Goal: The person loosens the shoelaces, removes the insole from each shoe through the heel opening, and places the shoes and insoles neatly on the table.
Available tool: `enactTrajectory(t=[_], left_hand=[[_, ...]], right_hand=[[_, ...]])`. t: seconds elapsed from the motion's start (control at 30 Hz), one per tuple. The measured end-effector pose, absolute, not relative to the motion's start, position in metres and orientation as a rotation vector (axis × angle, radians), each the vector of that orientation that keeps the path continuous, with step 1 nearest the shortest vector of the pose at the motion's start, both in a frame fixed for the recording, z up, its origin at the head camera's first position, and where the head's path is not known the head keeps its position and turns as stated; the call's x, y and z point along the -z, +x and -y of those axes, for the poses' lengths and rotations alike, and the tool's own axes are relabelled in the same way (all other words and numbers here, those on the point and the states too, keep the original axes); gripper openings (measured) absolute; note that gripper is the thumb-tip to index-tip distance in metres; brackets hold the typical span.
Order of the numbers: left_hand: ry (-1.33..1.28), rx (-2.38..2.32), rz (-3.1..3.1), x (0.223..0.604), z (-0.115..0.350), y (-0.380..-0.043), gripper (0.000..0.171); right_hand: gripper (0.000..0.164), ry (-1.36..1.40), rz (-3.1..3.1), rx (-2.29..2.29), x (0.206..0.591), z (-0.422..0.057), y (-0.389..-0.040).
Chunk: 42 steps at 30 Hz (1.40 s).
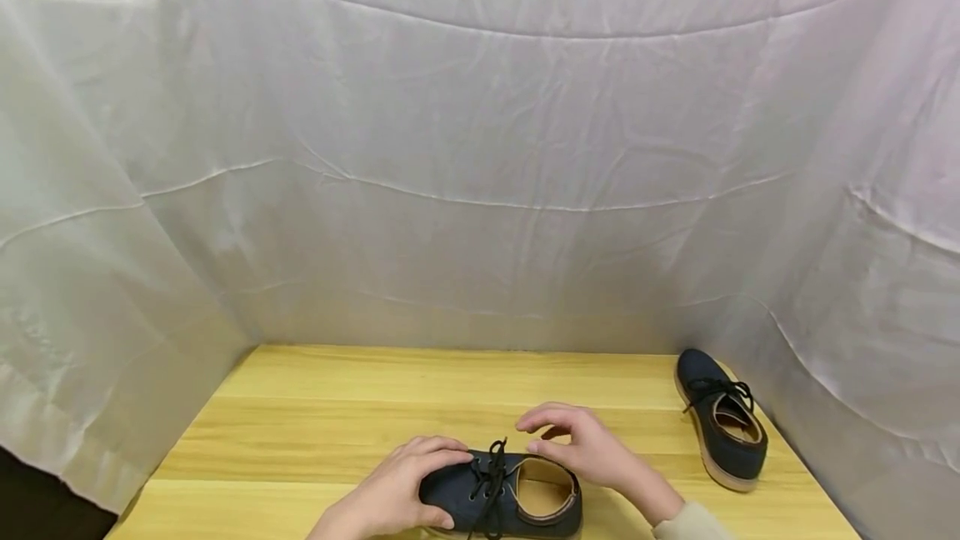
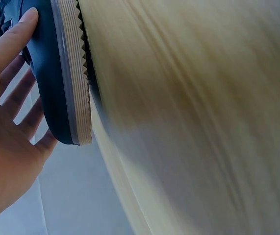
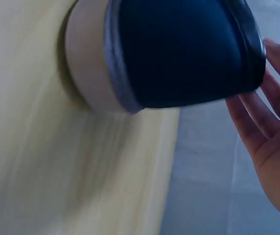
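Note:
A dark navy lace-up shoe [image 1: 468, 494] lies near the table's front edge, toe to the left, with black laces [image 1: 491, 482] across its top and a tan lining. My left hand [image 1: 408, 482] holds its toe end, thumb on the near side and fingers over the far side. The left wrist view shows the left thumb [image 2: 17, 36] against the upper, above a ridged tan sole [image 2: 76, 73]. Just past the shoe's opening hovers my right hand [image 1: 577, 444], fingers loosely bent with nothing between them. The right wrist view shows the shoe's heel [image 3: 179, 54] partly hiding those fingers.
A matching navy shoe [image 1: 723, 423] stands at the table's right edge, toe pointing away, its laces tied. The light wood table [image 1: 337, 382] is bordered at the back and sides by a hanging pale grey cloth [image 1: 480, 148].

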<state>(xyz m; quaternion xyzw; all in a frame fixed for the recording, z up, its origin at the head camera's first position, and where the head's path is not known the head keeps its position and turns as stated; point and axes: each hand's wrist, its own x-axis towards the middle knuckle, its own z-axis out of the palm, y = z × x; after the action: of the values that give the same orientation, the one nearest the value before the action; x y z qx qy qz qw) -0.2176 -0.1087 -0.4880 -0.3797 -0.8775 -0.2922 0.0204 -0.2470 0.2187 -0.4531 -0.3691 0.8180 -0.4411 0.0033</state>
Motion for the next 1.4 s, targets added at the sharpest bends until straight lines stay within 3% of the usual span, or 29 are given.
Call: enactTrajectory(t=[0.27,0.57,1.4], left_hand=[[-1.197,0.883,2.692,0.490,0.106,-0.219,0.072],[-1.210,0.872,2.686,0.491,0.103,-0.219,0.072],[-1.178,0.868,2.707,0.490,0.102,-0.219,0.073]], right_hand=[[0.024,-1.449,-2.696,1.045,0.444,-0.196,-0.252],[0.014,-1.446,-2.650,0.840,0.441,-0.187,-0.256],[0.014,-1.628,-2.648,0.809,0.445,-0.188,-0.257]])
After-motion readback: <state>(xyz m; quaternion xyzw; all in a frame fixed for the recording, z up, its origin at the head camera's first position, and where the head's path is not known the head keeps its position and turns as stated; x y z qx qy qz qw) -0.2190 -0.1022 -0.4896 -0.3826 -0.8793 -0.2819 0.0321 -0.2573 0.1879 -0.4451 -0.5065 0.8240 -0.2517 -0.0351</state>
